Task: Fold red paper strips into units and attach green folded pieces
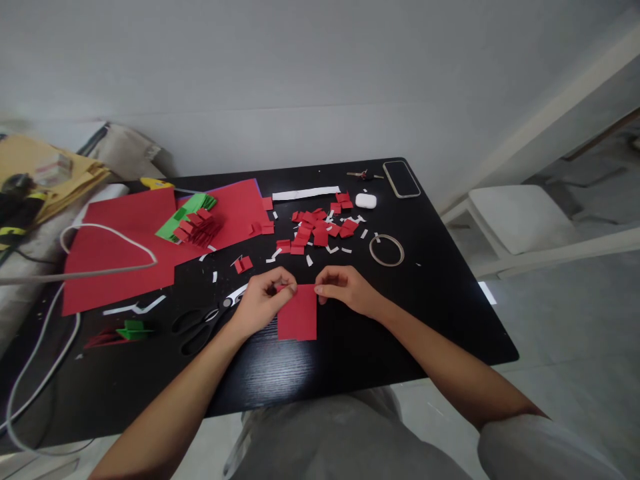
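A small red paper piece (pixel 297 316) lies near the front of the black table, between my hands. My left hand (pixel 267 297) pinches its upper left corner, with the fingers curled. At its upper right corner, my right hand (pixel 345 288) has thumb and forefinger pressed together on the edge. Black-handled scissors (pixel 205 323) lie beside my left wrist, their blades partly under the hand. Beyond my hands is a scatter of small folded red pieces (pixel 320 233) and white paper strips (pixel 309 261).
Large red sheets (pixel 120 247) with green folded paper (pixel 186 213) cover the table's left part. A white cable (pixel 43 333) hangs at far left. A phone (pixel 401 179), white case (pixel 366 201) and ring (pixel 387 250) lie on the right. A wall stands behind.
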The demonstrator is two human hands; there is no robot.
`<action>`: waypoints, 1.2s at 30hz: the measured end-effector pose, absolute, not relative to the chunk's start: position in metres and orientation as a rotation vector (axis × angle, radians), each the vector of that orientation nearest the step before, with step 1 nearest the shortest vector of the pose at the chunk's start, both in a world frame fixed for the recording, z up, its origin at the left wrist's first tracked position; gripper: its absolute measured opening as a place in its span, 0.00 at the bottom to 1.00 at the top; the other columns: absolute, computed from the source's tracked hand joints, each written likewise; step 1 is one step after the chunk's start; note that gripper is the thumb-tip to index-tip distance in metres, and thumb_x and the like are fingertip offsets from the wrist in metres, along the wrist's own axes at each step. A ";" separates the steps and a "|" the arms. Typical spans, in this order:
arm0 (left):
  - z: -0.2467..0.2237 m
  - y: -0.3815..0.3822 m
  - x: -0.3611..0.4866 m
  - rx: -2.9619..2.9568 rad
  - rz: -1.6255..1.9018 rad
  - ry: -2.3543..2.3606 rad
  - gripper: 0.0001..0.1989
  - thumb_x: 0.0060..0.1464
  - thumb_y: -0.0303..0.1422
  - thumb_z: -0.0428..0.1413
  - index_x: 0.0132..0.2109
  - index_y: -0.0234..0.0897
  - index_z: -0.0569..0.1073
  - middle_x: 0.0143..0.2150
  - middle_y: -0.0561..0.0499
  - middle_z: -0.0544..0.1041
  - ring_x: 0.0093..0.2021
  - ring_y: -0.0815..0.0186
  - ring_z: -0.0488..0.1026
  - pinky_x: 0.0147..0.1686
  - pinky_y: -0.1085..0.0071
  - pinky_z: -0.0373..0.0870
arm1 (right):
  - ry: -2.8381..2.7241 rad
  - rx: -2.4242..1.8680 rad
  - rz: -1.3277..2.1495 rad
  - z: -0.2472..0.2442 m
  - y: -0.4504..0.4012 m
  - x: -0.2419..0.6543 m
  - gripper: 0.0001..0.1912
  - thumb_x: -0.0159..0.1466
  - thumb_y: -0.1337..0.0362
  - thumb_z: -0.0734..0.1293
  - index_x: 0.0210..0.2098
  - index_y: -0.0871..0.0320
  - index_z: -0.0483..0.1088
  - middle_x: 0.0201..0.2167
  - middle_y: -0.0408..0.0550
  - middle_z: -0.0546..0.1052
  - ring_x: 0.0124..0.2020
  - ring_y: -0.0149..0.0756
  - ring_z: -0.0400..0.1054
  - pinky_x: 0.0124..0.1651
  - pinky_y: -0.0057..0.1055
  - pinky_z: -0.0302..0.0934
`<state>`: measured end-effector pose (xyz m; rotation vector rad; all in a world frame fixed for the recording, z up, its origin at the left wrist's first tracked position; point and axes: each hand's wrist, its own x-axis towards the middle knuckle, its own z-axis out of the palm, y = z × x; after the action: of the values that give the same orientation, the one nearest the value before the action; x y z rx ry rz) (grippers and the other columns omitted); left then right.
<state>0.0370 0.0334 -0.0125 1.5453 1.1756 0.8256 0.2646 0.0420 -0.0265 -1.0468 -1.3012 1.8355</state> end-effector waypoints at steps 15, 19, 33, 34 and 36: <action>-0.013 0.032 0.040 1.584 0.745 1.135 0.12 0.62 0.40 0.58 0.36 0.36 0.75 0.27 0.56 0.72 0.28 0.70 0.66 0.29 0.74 0.62 | -1.319 -1.092 1.838 -0.026 0.040 0.262 0.17 0.55 0.52 0.80 0.29 0.59 0.78 0.24 0.44 0.80 0.27 0.32 0.73 0.37 0.31 0.66; -0.015 0.032 0.041 1.568 0.741 1.093 0.13 0.63 0.41 0.58 0.35 0.36 0.73 0.24 0.58 0.69 0.25 0.71 0.62 0.27 0.75 0.59 | -1.287 -1.096 1.835 -0.026 0.039 0.261 0.16 0.55 0.52 0.80 0.29 0.59 0.78 0.26 0.43 0.80 0.28 0.33 0.73 0.37 0.32 0.67; -0.019 0.030 0.037 1.599 0.512 1.002 0.09 0.62 0.36 0.56 0.34 0.36 0.71 0.25 0.57 0.67 0.26 0.71 0.61 0.28 0.74 0.57 | -1.312 -1.105 1.749 -0.026 0.036 0.258 0.09 0.57 0.58 0.76 0.31 0.58 0.78 0.28 0.42 0.77 0.29 0.31 0.67 0.33 0.29 0.59; -0.019 0.030 0.037 1.604 0.510 0.998 0.09 0.61 0.35 0.56 0.34 0.36 0.71 0.24 0.58 0.66 0.26 0.71 0.60 0.27 0.74 0.56 | -1.319 -1.100 1.748 -0.025 0.036 0.258 0.09 0.58 0.58 0.76 0.30 0.58 0.77 0.27 0.42 0.77 0.28 0.30 0.67 0.33 0.29 0.59; -0.018 0.030 0.037 1.616 0.508 0.991 0.09 0.61 0.35 0.56 0.33 0.35 0.71 0.24 0.58 0.65 0.25 0.72 0.59 0.27 0.74 0.55 | -1.338 -1.091 1.749 -0.025 0.036 0.259 0.09 0.58 0.59 0.76 0.30 0.58 0.77 0.26 0.41 0.76 0.28 0.30 0.66 0.32 0.28 0.58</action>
<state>0.0367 0.0301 -0.0181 1.6164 0.9913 0.5082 0.2585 0.0360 -0.0250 -1.0914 -1.3377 1.7491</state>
